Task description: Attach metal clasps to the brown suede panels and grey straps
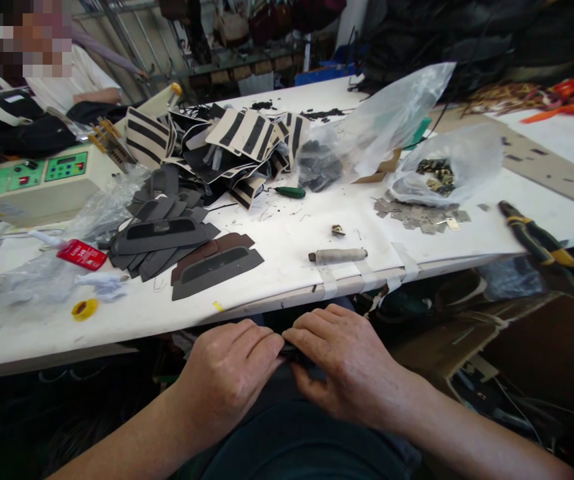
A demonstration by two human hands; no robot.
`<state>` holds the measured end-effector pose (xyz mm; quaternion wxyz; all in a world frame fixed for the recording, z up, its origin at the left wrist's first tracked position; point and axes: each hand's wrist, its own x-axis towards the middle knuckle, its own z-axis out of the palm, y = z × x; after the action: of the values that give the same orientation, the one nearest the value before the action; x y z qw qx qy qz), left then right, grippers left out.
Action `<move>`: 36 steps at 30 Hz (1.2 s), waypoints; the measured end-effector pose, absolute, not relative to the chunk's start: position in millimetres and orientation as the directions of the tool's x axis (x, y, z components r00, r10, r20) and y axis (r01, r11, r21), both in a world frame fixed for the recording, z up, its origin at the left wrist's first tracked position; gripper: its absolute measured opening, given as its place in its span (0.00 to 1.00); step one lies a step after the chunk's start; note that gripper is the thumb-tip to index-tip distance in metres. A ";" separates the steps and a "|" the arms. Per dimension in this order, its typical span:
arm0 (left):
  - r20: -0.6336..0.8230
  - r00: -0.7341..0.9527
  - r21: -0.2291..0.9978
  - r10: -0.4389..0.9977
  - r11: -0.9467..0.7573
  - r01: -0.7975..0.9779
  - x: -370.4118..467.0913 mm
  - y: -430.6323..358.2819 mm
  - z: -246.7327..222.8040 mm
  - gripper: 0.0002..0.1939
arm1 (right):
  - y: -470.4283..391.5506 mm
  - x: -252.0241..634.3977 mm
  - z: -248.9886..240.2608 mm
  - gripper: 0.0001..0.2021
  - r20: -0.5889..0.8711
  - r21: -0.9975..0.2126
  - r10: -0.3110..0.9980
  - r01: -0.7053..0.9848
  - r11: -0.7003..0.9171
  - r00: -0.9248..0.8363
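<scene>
Just in front of the table edge, over my lap, my left hand [234,367] and my right hand [339,353] meet with fingers curled and closed. Between their fingertips shows a bit of a dark piece [294,351]; the hands cover most of it, so its kind cannot be made out. Beyond them on the table lie a wrapped rod-like tool [341,255] and a small brass-coloured metal fitting [337,230]. Left of these, a dark grey shaped panel [219,272] with an oblong black inset rests on a brown one [207,252], beside a pile of similar grey panels [161,233].
Striped cream-and-black pieces [244,133] are heaped at the back, near a green-handled tool [290,192]. Metal plates [421,217], a plastic bag of fittings [447,167] and pliers [537,233] lie right. A red glue tube [81,254], yellow tape roll [85,309] and control box [41,180] stand left.
</scene>
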<state>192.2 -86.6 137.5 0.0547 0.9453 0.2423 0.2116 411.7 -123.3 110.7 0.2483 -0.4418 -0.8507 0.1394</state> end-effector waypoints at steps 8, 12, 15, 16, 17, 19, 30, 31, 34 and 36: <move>0.296 0.815 0.170 0.498 -0.867 0.468 196.9 -85.6 136.6 0.05 | -124.6 416.0 108.8 0.11 0.362 -0.415 0.797 0.681 0.603 -0.484; 0.314 0.817 0.160 0.483 -0.875 0.456 199.6 -85.6 133.2 0.07 | -121.9 420.5 116.9 0.08 0.303 -0.438 0.792 0.660 0.610 -0.531; 0.312 0.824 0.147 0.472 -0.881 0.449 199.6 -85.1 130.9 0.08 | -117.9 424.3 123.3 0.05 0.244 -0.454 0.775 0.638 0.622 -0.582; 0.313 0.825 0.144 0.470 -0.882 0.448 199.3 -85.0 130.7 0.08 | -116.7 425.0 124.5 0.05 0.240 -0.450 0.770 0.635 0.628 -0.591; 0.319 0.824 0.142 0.468 -0.883 0.447 198.8 -85.0 130.8 0.08 | -115.7 425.2 125.1 0.05 0.246 -0.443 0.765 0.634 0.635 -0.595; 0.334 0.821 0.137 0.462 -0.886 0.443 197.2 -85.3 131.6 0.08 | -114.9 424.6 124.2 0.06 0.280 -0.421 0.753 0.628 0.654 -0.596; 0.333 0.844 0.109 0.421 -0.906 0.409 195.3 -84.5 132.9 0.10 | -113.6 423.3 119.7 0.09 0.326 -0.463 0.745 0.588 0.663 -0.582; 0.330 0.844 0.104 0.423 -0.905 0.413 194.8 -82.9 132.7 0.10 | -112.6 425.1 119.9 0.09 0.307 -0.478 0.754 0.591 0.650 -0.581; 0.352 0.826 0.097 0.441 -0.895 0.436 191.6 -76.1 133.5 0.08 | -108.4 432.3 116.5 0.13 0.274 -0.533 0.794 0.602 0.595 -0.543; 0.396 0.800 0.105 0.451 -0.887 0.449 189.2 -71.2 134.7 0.06 | -104.1 436.8 110.6 0.15 0.330 -0.560 0.804 0.583 0.588 -0.494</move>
<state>189.2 -71.2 134.7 0.0028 0.9486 0.2373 0.2095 436.8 -104.1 110.6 0.2891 -0.4116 -0.8429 0.1909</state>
